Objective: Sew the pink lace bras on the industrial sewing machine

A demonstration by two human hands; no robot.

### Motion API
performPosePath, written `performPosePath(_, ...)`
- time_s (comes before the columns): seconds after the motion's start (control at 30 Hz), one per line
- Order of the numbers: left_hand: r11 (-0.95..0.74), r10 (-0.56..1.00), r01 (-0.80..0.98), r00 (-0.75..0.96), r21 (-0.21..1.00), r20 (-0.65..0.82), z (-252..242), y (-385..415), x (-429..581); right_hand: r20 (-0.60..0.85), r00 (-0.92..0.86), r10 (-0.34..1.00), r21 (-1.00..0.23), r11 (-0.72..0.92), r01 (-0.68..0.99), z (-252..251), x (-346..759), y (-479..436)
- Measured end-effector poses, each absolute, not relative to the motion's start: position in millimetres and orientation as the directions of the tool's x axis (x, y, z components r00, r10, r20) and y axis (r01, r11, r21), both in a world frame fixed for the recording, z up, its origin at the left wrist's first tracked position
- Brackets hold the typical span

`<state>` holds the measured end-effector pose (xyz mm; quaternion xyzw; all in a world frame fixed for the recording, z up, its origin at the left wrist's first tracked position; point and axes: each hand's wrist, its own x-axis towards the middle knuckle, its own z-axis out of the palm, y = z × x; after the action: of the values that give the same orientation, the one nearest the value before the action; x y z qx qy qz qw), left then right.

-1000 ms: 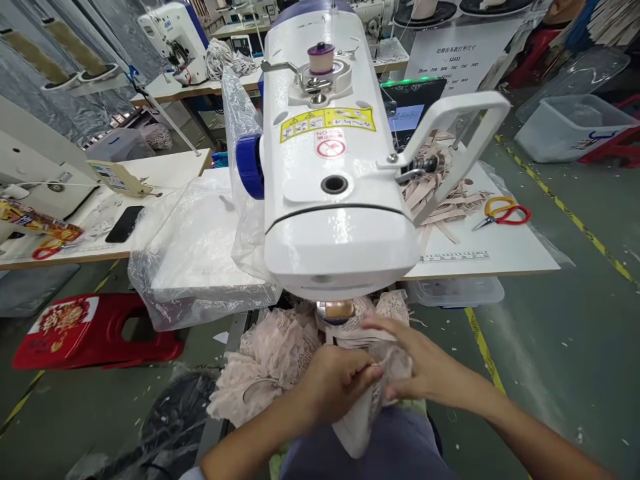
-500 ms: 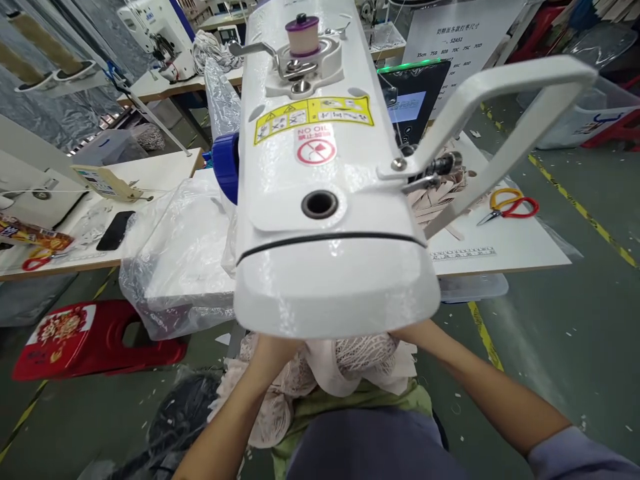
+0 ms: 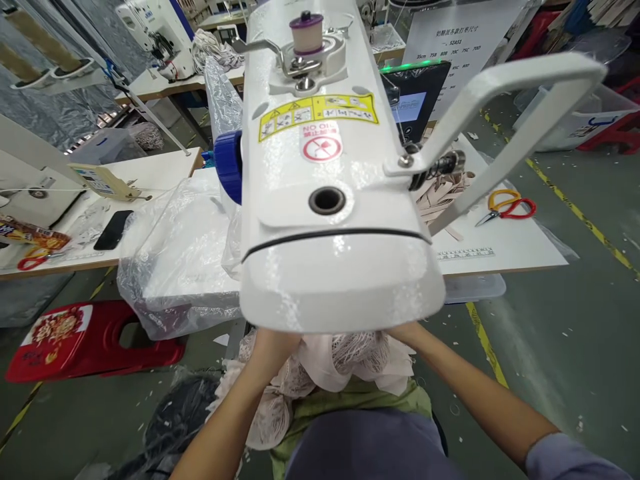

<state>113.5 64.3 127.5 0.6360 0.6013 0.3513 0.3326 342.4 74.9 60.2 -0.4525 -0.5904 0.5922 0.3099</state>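
The rounded white head of a sewing machine (image 3: 340,283) fills the middle of the view and covers most of both hands. Only the wrist and back of my left hand (image 3: 277,343) show, below its left front edge. My right hand (image 3: 404,332) reaches under the right front edge, its fingers likewise out of sight. Pale pink-beige lace pieces (image 3: 363,353) hang between my hands and spill over my lap, with one rounded bunch near my left forearm. Whether my fingers grip the lace is hidden by the machine head.
On the white table to the right lie red-and-yellow-handled snips (image 3: 513,205), a ruler strip (image 3: 465,254) and loose beige strips (image 3: 440,197). Clear plastic (image 3: 175,247) covers the left side. A phone (image 3: 113,230) lies farther left; a red stool (image 3: 95,340) stands below. A white lever frame (image 3: 525,120) juts out rightward.
The camera view has shifted slightly, so the machine head appears a little farther right. Both hands stay beneath it, and the lace keeps nearly the same position.
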Motion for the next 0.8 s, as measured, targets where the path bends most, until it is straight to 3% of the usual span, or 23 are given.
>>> performPosePath(0.07, -0.109, 0.994, 0.580, 0.082, 0.807, 0.075, 127, 68, 112, -0.205, -0.516, 0.832, -0.978, -0.187, 0.087, 40, 343, 66)
performPosePath(0.17, -0.133, 0.991, 0.630, 0.100, 0.765, 0.090, 125, 69, 108, -0.246, -0.743, 0.623, -0.952, -0.301, 0.063, 16, 344, 51)
performPosePath(0.23, -0.128, 0.992, 0.636, 0.085, 0.761, 0.096, 124, 68, 106, -0.286, -0.774, 0.565, -0.923, -0.380, 0.063, 8, 348, 43)
performPosePath(0.57, -0.050, 0.999, 0.699, 0.048, 0.713, 0.023, 122, 67, 111, -0.375, -0.575, 0.727, -0.873, -0.486, -0.044, 7, 379, 18)
performPosePath(0.8, -0.045, 0.999, 0.732, 0.016, 0.680, 0.049, 120, 56, 103, -0.392, -0.533, 0.750, -0.853, -0.514, -0.095, 34, 398, 11)
